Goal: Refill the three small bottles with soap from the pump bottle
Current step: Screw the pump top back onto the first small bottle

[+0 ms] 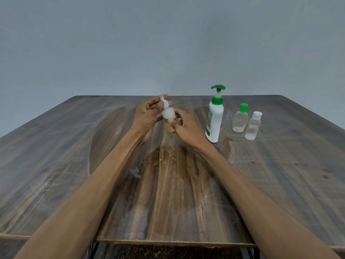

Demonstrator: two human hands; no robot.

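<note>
Both hands are up over the middle of the desk (74, 165), a little toward its far edge, and they meet on one small bottle (169, 116). The right hand (183, 126) curls its fingers round the lower body, where yellowish liquid shows through the clear wall. The left hand (147, 113) takes the top: thumb and fingertips pinch the white pump cap (164, 100) at the neck. The bottle is held upright, lifted clear of the wood, so both hands are closed on it, one above the other.

Off to the right, near the far right corner, stands the pump bottle (214, 118), white with a green pump head, upright on the desk. Just right of it stands a second small bottle with a green cap (240, 118), rounded and clear, with a little pale liquid at the bottom. Right beside that, slightly nearer the person, stands a third with a white cap (253, 127), also nearly empty. The three stand apart from the hands, none touched.

A wet sheen marks the wood around the pump bottle's base.
</note>
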